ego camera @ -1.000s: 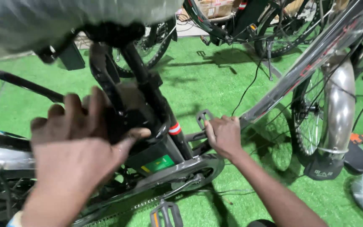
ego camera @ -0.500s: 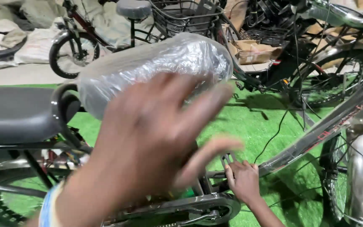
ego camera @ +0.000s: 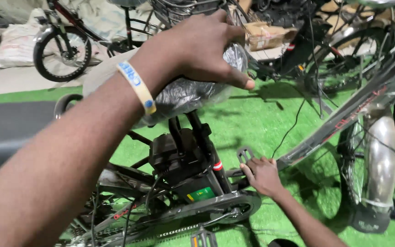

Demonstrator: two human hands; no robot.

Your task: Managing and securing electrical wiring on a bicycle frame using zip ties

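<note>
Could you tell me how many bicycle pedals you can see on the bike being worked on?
2: one pedal at the right hand, another pedal at the bottom edge. Pedals on the background bikes may be hidden.

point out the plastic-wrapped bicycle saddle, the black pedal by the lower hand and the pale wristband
plastic-wrapped bicycle saddle (ego camera: 193,93), head view, on its wrapped side below the left hand
black pedal (ego camera: 245,154), head view, on its cage
pale wristband (ego camera: 137,87), head view, mid-band
</note>
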